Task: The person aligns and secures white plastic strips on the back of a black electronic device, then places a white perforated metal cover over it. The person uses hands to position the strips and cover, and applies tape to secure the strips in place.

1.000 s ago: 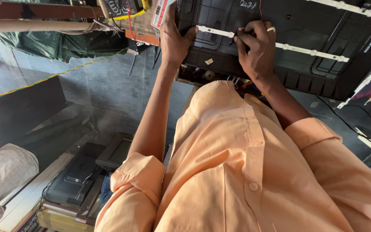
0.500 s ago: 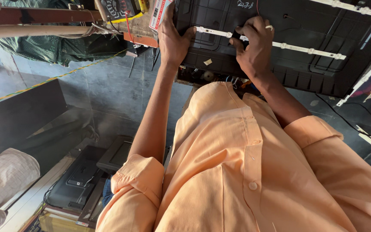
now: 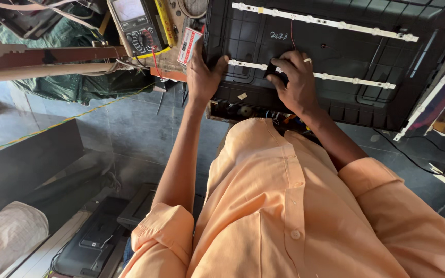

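Pressing black panel, left hand flat, grip apart, right hand grip pinching LED strip.

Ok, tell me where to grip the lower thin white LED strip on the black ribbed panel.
Probably pinch the lower thin white LED strip by its long edges, from above, on the bare stretch beyond the right hand. It lies flat on the black ribbed panel, so only the edges offer purchase.

I read this as an electronics repair workshop: multimeter and loose wires far left, opened TV back panel with LED strips.
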